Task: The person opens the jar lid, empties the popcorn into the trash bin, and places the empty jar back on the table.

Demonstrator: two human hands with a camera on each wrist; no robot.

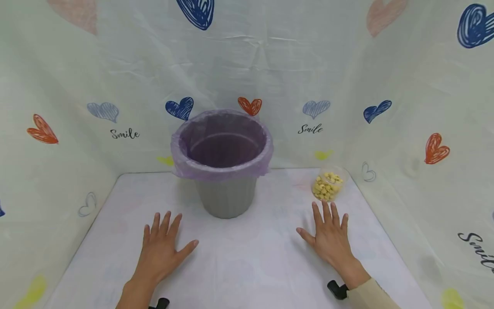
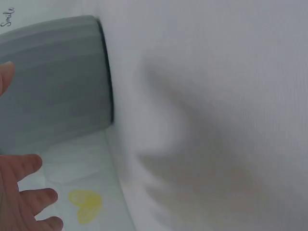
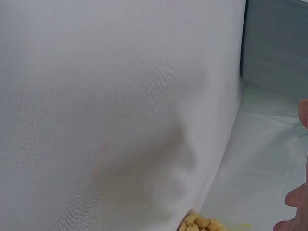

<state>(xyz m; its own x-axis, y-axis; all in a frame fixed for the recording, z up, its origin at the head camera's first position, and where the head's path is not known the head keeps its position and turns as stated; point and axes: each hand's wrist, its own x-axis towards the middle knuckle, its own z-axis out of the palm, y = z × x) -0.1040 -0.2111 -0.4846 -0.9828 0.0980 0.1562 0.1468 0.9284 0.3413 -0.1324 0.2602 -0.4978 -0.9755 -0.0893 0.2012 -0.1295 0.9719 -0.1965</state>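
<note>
A grey trash bin (image 1: 227,197) stands at the back middle of the white table, lined with a translucent purple bag (image 1: 221,171) folded over its rim. To its right is a clear container (image 1: 339,174) holding small yellowish popcorn-like pieces (image 1: 326,186). My left hand (image 1: 160,251) is held palm down over the table, front left of the bin, fingers spread. With fingers spread as well, my right hand (image 1: 329,238) is palm down, its fingertips just in front of the container in the head view. Neither hand holds anything. The left wrist view shows the bin's grey side (image 2: 57,82) beyond the fingers.
A pale curtain (image 1: 270,77) with printed hearts and "Smile" words surrounds the table (image 1: 247,266) at the back and both sides. Black straps or mounts (image 1: 337,289) show at the wrists. Hand shadows fall on the tabletop in both wrist views.
</note>
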